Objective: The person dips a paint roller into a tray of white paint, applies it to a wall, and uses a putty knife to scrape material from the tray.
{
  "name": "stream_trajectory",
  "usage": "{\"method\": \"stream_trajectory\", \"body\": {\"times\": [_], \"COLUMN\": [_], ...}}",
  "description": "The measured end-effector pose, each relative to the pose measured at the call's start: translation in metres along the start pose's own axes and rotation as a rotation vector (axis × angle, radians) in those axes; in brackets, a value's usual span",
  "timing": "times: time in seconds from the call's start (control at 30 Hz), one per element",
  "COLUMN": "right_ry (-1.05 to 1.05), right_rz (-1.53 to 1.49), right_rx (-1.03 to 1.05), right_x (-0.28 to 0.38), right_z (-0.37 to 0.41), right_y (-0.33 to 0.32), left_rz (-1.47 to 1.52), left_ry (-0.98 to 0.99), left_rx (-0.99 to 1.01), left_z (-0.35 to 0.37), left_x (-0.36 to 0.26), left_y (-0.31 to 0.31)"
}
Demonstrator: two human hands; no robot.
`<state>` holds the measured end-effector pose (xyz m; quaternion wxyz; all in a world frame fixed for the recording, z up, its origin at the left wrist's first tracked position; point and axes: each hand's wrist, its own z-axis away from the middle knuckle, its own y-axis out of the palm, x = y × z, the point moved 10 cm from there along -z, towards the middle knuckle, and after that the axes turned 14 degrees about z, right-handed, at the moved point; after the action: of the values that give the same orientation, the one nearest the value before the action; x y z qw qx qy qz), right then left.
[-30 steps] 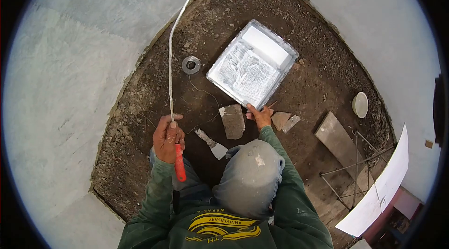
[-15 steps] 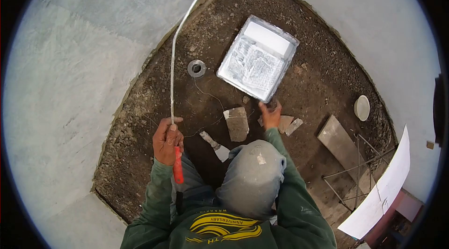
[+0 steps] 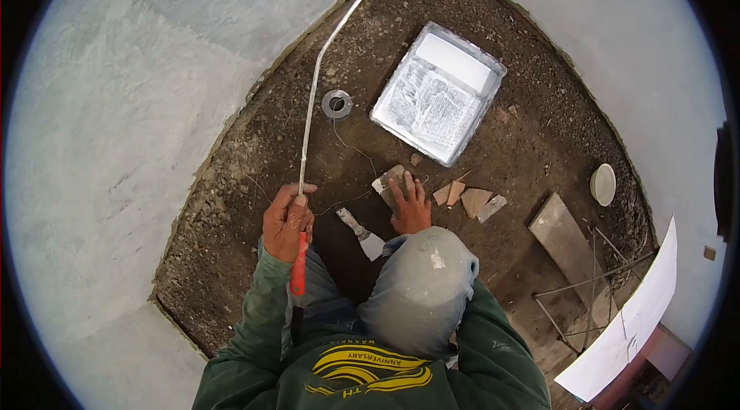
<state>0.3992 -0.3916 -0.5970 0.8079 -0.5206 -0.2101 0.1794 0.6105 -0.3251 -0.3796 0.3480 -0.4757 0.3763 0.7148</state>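
Observation:
My left hand (image 3: 287, 221) is closed around the lower end of a paint roller's long white metal rod, just above its red handle (image 3: 298, 271). The rod runs up past the top edge, where the roller end is mostly cut off. With fingers spread, my right hand (image 3: 411, 206) lies on a grey block (image 3: 391, 183) on the dirt. A scraper (image 3: 361, 234) with a pale blade lies between my hands, close to my knee. Beyond the block sits a paint tray (image 3: 483, 111) with white paint in its well and across its ribbed slope.
Pale walls (image 3: 154, 102) meet in a corner around the soil. A grey ring-shaped coil (image 3: 329, 105) trails thin wire. Broken tile pieces (image 3: 475, 202) lie right of my hand. Farther right are a bowl (image 3: 603, 184), a plank (image 3: 566, 244), metal rods (image 3: 566, 284) and a white sheet (image 3: 624, 333).
My right hand has left the near edge of the paint tray and moved left onto the grey block. The tile pieces show more fully. My left hand keeps hold of the paint roller.

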Motion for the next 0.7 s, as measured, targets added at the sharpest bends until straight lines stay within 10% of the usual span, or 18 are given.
{"method": "stream_trajectory", "body": {"times": [0.47,0.53,0.63,0.7], "right_ry": [0.395,0.298,0.117,-0.483], "right_rz": [0.174,0.140,-1.213,-0.255], "right_rx": [-0.095,-0.197,0.010,-0.123], "right_x": [-0.178,-0.148,-0.031,0.050], "right_z": [0.145,0.133,0.074,0.040], "right_y": [0.054,0.026,-0.044,-0.007], "left_rz": [0.003,-0.003,-0.027,-0.035], "left_ry": [-0.031,-0.035,-0.036,-0.015], "left_rx": [-0.015,-0.019,-0.005,-0.012], "left_z": [0.002,0.003,0.006,0.010], "left_x": [-0.006,-0.006,-0.009,-0.014], "left_y": [-0.023,-0.028,-0.030,-0.031]}}
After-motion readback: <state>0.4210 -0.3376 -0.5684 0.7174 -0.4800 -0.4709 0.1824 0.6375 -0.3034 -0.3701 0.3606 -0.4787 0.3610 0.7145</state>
